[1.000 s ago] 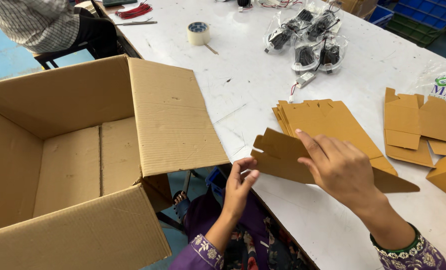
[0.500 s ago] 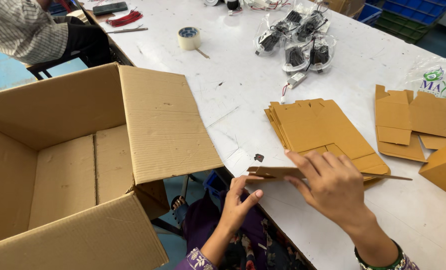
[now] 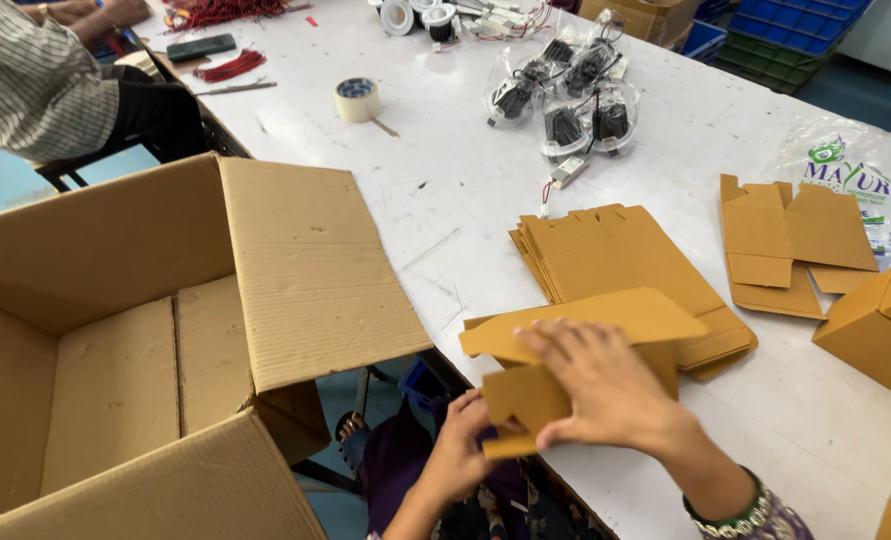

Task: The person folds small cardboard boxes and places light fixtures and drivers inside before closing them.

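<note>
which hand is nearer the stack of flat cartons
Right. The right hand lies on the carton blank just in front of the stack; the left hand is lower, at the table edge.

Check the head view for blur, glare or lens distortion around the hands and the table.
Head view: the right hand and left hand on the folded cardboard blank are slightly soft; the white table is evenly lit, faint shadows only; mild glare on the bagged black parts; wide-angle stretch at the big carton.
</note>
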